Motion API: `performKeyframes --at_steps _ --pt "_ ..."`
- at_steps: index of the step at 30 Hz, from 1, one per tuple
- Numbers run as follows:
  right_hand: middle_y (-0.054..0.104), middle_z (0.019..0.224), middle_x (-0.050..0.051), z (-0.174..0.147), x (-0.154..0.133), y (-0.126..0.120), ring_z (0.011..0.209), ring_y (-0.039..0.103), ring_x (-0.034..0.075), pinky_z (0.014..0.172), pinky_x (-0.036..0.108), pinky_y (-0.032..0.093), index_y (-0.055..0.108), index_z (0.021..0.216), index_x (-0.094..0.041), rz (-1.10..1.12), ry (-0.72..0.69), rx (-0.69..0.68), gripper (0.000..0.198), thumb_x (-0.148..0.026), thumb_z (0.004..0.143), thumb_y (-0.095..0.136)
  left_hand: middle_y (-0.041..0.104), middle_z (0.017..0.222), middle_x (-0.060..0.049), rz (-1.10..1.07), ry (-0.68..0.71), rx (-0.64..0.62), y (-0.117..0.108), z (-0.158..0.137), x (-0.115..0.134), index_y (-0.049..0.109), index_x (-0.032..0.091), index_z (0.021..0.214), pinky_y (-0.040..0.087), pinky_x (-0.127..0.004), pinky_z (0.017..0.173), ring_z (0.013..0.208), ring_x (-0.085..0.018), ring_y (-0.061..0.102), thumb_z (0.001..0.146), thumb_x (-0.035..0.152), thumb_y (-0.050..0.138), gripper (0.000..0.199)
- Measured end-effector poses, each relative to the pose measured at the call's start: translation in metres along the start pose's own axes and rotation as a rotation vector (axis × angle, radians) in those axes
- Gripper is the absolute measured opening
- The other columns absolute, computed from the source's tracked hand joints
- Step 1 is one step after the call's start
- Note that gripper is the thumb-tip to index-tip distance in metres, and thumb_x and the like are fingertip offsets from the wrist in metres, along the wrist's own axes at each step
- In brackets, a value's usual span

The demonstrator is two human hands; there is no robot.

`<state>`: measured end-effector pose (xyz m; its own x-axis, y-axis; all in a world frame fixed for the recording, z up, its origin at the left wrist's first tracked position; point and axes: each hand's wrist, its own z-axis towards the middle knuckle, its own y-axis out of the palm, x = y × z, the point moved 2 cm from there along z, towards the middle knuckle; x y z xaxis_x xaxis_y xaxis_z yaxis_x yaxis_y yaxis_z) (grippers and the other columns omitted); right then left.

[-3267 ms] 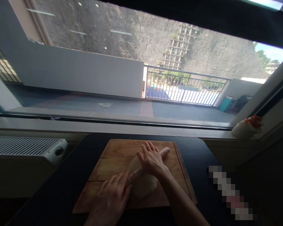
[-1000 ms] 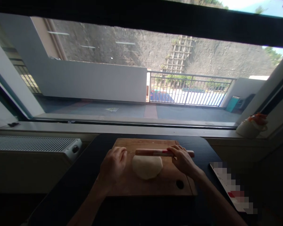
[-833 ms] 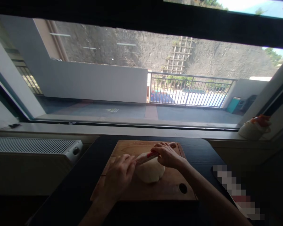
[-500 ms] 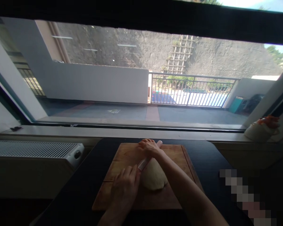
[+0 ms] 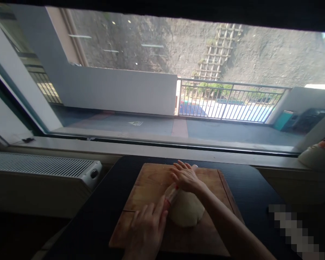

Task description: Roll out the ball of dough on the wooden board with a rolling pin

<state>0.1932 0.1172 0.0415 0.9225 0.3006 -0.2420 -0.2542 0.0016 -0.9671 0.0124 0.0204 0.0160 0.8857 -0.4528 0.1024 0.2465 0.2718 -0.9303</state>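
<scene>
A pale round of dough (image 5: 187,209) lies on a wooden board (image 5: 141,187). A pinkish, see-through rolling pin (image 5: 172,195) with red bands slants along the dough's upper left side. My left hand (image 5: 148,222), slightly blurred, covers the pin's near end with its fingers bent over it. Toward the far end, my right hand (image 5: 185,177) lies palm down across the pin, fingers stretched out and a little apart. The pin's far tip (image 5: 195,167) shows beyond that hand. My right forearm passes over the dough's right edge.
The board rests on a dark table (image 5: 246,187) against a windowsill (image 5: 141,146). A white radiator (image 5: 43,166) stands at the left. On the sill at the right is a pale pot (image 5: 314,157). A pixelated patch covers something at the lower right.
The view has shifted, moving the scene rightward. My right hand has slid right and nearer on the board, its fingers straighter. More of the pin's red bands show between my hands.
</scene>
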Motion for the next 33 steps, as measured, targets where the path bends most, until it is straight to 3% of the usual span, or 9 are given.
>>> performKeyframes --at_steps 3,6,13,15,17,23,25,27,33 --pt "0.041 0.14 0.005 0.05 -0.02 -0.004 0.133 0.026 0.022 0.106 0.041 0.023 0.046 0.129 -0.025 0.012 -0.006 -0.033 0.047 -0.05 0.092 0.034 0.065 0.087 -0.005 0.022 -0.036 -0.002 -0.001 -0.001 -0.011 0.046 0.024 0.132 0.04 -0.035 0.07 0.077 -0.019 0.059 0.094 0.034 0.035 0.041" --pt "0.035 0.145 0.007 0.052 -0.019 -0.006 0.135 0.024 0.022 0.107 0.04 0.023 0.039 0.135 -0.022 0.017 0.006 -0.044 0.053 -0.052 0.092 0.032 0.064 0.086 -0.004 0.035 -0.02 -0.003 -0.002 -0.005 -0.011 0.043 0.026 0.134 0.039 -0.034 0.07 0.075 -0.018 0.058 0.093 0.032 0.036 0.042" --pt "0.021 0.151 0.004 -0.099 0.026 0.0 0.14 0.01 0.019 0.112 0.041 0.011 0.026 0.143 -0.021 -0.033 0.07 0.064 0.052 -0.043 0.096 0.022 0.063 0.085 -0.003 0.044 0.059 -0.046 -0.01 -0.005 0.005 0.047 0.033 0.13 0.037 -0.035 0.071 0.077 -0.019 0.057 0.09 0.029 0.042 0.041" --pt "0.02 0.151 0.005 -0.116 0.031 0.001 0.139 0.01 0.017 0.113 0.039 0.011 0.023 0.144 -0.019 -0.04 0.078 0.074 0.054 -0.043 0.096 0.022 0.064 0.087 -0.003 0.023 0.077 -0.065 -0.011 -0.003 0.008 0.046 0.032 0.131 0.037 -0.036 0.072 0.079 -0.019 0.058 0.09 0.029 0.042 0.042" --pt "0.023 0.15 0.008 -0.101 0.026 0.0 0.139 0.01 0.019 0.113 0.04 0.011 0.028 0.142 -0.016 -0.028 0.084 0.066 0.054 -0.043 0.096 0.021 0.065 0.088 -0.004 -0.006 0.085 -0.075 -0.012 -0.001 0.008 0.047 0.03 0.13 0.036 -0.036 0.074 0.079 -0.018 0.058 0.091 0.031 0.04 0.039" --pt "0.038 0.142 0.01 0.023 -0.012 -0.011 0.134 0.027 0.023 0.106 0.043 0.022 0.05 0.126 -0.015 0.025 0.026 -0.013 0.05 -0.047 0.096 0.024 0.068 0.081 -0.007 0.079 0.019 -0.056 -0.012 0.007 -0.002 0.051 0.018 0.128 0.036 -0.041 0.077 0.075 -0.021 0.06 0.094 0.035 0.033 0.042" --pt "0.04 0.141 0.01 0.034 -0.019 -0.012 0.133 0.029 0.023 0.105 0.042 0.023 0.052 0.123 -0.015 0.024 0.021 -0.005 0.05 -0.047 0.096 0.025 0.067 0.078 -0.007 0.117 0.024 -0.056 -0.013 0.007 -0.004 0.051 0.017 0.128 0.036 -0.041 0.078 0.075 -0.021 0.06 0.093 0.033 0.034 0.042" --pt "0.038 0.142 0.01 0.015 -0.016 -0.01 0.135 0.025 0.023 0.106 0.043 0.022 0.05 0.125 -0.016 0.024 0.018 -0.001 0.049 -0.046 0.096 0.024 0.065 0.078 -0.007 0.137 0.055 -0.058 -0.012 0.003 0.0 0.049 0.02 0.13 0.036 -0.042 0.079 0.075 -0.021 0.059 0.092 0.029 0.036 0.041" --pt "0.023 0.15 0.006 -0.113 0.027 -0.003 0.139 0.011 0.019 0.112 0.04 0.012 0.027 0.143 -0.019 -0.035 0.051 0.077 0.053 -0.044 0.096 0.024 0.061 0.082 -0.003 0.044 0.207 -0.073 -0.004 -0.014 0.026 0.046 0.03 0.131 0.035 -0.044 0.085 0.076 -0.019 0.056 0.086 0.018 0.043 0.047"
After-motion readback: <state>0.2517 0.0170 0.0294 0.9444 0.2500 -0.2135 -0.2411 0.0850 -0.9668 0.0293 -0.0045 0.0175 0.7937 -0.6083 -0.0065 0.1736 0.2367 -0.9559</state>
